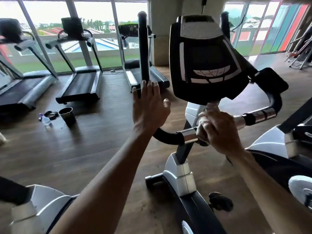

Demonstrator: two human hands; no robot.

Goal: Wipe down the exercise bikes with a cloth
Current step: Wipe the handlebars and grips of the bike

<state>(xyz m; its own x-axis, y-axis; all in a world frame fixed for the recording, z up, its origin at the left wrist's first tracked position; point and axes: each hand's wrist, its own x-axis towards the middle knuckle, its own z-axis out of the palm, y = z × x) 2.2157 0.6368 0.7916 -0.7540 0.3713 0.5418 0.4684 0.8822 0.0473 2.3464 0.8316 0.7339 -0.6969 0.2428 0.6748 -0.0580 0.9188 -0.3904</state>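
An exercise bike with a black console (206, 61) and a curved handlebar stands in front of me. My left hand (148, 107) is raised with straight fingers, its fingertips touching the lower end of the black upright handle grip (143, 48). My right hand (221, 130) curls round a pale cloth (201, 123), pressing it onto the chrome handlebar (187, 134) just below the console, next to the stem. Most of the cloth is hidden under my fingers.
Three treadmills (81, 81) line the windows at the back left. A dark bucket (67, 115) and a spray bottle (44, 119) sit on the wooden floor. Another bike (45, 196) is at lower left, one more (278, 141) at right. Folded metal frames (302, 56) lean far right.
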